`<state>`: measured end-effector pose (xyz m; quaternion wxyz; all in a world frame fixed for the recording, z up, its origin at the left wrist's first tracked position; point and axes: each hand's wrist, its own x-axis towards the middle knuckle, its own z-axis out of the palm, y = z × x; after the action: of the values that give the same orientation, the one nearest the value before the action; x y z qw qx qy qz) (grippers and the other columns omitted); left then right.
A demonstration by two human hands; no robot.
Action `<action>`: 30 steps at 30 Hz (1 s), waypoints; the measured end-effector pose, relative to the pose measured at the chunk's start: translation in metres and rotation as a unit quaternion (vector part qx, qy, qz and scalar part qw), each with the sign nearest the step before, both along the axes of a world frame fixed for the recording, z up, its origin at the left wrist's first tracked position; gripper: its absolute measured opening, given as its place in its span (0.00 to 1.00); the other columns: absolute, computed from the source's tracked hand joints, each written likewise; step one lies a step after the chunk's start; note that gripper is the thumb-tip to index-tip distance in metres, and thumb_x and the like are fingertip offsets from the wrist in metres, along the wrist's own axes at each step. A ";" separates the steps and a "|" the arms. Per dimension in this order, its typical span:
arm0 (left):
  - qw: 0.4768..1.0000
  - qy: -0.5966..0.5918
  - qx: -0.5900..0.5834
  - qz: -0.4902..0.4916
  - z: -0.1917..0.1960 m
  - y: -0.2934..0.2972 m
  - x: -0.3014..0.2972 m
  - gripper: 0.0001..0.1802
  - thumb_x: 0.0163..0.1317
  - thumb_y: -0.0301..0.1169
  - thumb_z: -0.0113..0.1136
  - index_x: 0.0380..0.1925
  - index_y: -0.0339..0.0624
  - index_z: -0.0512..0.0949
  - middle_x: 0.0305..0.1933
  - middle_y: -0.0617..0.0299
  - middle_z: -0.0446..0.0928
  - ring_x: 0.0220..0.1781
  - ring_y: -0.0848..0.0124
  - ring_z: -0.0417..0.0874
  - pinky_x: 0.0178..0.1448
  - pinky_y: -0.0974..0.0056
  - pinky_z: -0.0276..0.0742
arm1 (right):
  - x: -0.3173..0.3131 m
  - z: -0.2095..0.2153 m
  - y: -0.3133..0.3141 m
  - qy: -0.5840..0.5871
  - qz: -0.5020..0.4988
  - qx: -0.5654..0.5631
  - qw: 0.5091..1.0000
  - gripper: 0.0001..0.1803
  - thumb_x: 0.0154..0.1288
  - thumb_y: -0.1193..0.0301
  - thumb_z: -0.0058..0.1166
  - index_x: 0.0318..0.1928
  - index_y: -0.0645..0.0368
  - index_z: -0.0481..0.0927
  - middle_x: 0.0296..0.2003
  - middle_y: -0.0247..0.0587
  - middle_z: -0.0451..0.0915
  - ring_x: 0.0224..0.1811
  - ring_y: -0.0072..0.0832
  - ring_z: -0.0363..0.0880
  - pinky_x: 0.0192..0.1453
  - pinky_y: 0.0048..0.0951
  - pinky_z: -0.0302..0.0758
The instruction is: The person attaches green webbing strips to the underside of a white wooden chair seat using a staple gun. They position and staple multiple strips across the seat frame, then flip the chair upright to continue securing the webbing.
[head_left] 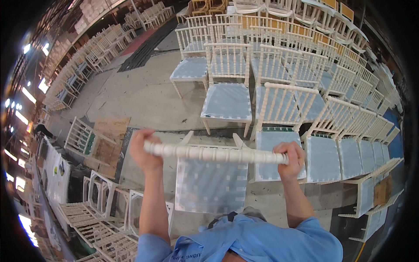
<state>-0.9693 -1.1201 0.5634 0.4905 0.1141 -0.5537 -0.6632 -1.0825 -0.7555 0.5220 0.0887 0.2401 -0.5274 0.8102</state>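
I hold a white chair [211, 183] up off the concrete floor by its ribbed top rail [214, 153]. My left hand [144, 150] is closed round the rail's left end. My right hand [290, 158] grips the right end. The chair's pale blue, plastic-wrapped seat hangs below the rail, in front of my blue shirt, and two of its legs stick up behind the rail.
Rows of matching white chairs [228, 83] with wrapped seats fill the floor ahead and to the right. Bare white chair frames [102, 218] lie stacked at the lower left. A brown board [109, 142] lies on the concrete at left. More chairs line the far left wall.
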 end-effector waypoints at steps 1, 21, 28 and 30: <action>0.999 -0.007 -0.040 0.018 -0.013 -0.013 -0.028 0.18 0.68 0.38 0.48 0.31 0.33 0.78 0.22 0.62 0.70 0.22 0.73 0.70 0.28 0.66 0.66 | -0.016 -0.009 -0.012 -0.023 -0.029 0.023 0.999 0.18 0.74 0.69 0.42 0.25 0.65 0.72 0.22 0.42 0.74 0.25 0.27 0.70 0.34 0.31 0.67; 0.867 -0.486 -0.064 -0.089 -0.248 0.099 -0.100 0.27 0.71 0.44 0.52 0.66 0.47 0.71 0.49 0.46 0.81 0.51 0.53 0.82 0.57 0.52 0.75 | -0.424 -0.191 -0.066 -0.070 -0.102 0.372 0.920 0.14 0.68 0.68 0.49 0.45 0.68 0.75 0.36 0.44 0.74 0.32 0.33 0.75 0.35 0.34 0.72; 0.494 -0.636 0.561 0.195 -0.188 0.358 0.218 0.18 0.64 0.43 0.57 0.47 0.43 0.81 0.45 0.50 0.83 0.42 0.55 0.84 0.42 0.52 0.76 | -0.412 -0.197 -0.108 -0.242 -0.054 0.240 0.939 0.21 0.72 0.56 0.48 0.38 0.66 0.78 0.30 0.43 0.75 0.32 0.34 0.74 0.41 0.38 0.69; 0.411 -0.572 0.655 0.272 -0.163 0.402 0.259 0.17 0.66 0.40 0.53 0.48 0.42 0.76 0.40 0.53 0.83 0.27 0.53 0.86 0.25 0.47 0.75 | -0.404 -0.191 -0.111 -0.263 -0.062 0.297 0.916 0.25 0.74 0.52 0.45 0.40 0.65 0.78 0.32 0.43 0.77 0.33 0.35 0.74 0.42 0.40 0.69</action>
<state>-0.7101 -0.7183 0.4003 -0.0092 0.8984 -0.0428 -0.4371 -1.4865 -0.8662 0.3309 -0.0790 0.0008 -0.7620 0.6427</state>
